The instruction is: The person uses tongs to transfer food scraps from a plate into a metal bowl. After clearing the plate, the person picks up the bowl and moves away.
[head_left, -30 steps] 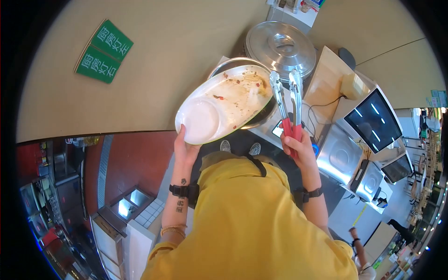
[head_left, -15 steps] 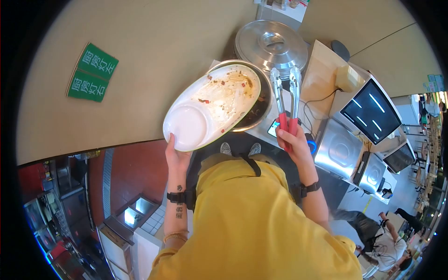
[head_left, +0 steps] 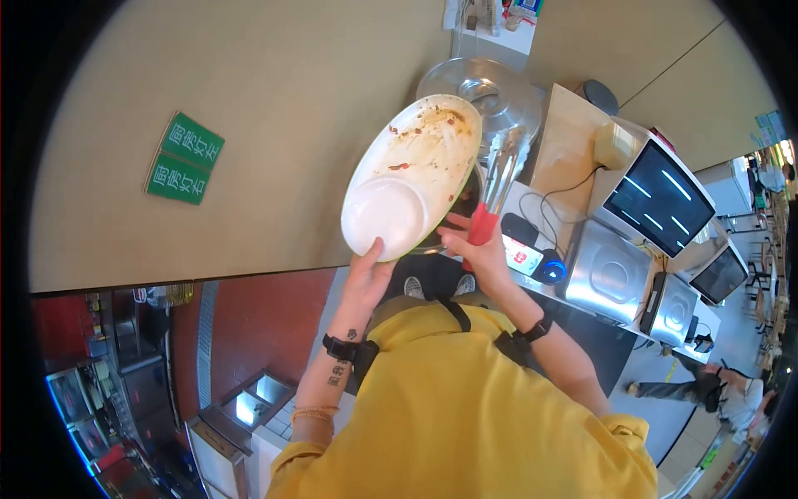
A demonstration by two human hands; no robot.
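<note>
Most food looked gone from the oval plate [head_left: 411, 179], my left hand [head_left: 366, 270] gripping its lower rim and tilting it over the steel pan [head_left: 468, 202], while my right hand [head_left: 474, 249], clamped on red-handled tongs [head_left: 499, 179], faced only leftover sauce scraps.

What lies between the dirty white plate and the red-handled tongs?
In the head view, a dark sliver of the metal bowl shows between the plate, held by the left hand, and the tongs in the right hand; its contents are unclear.
</note>
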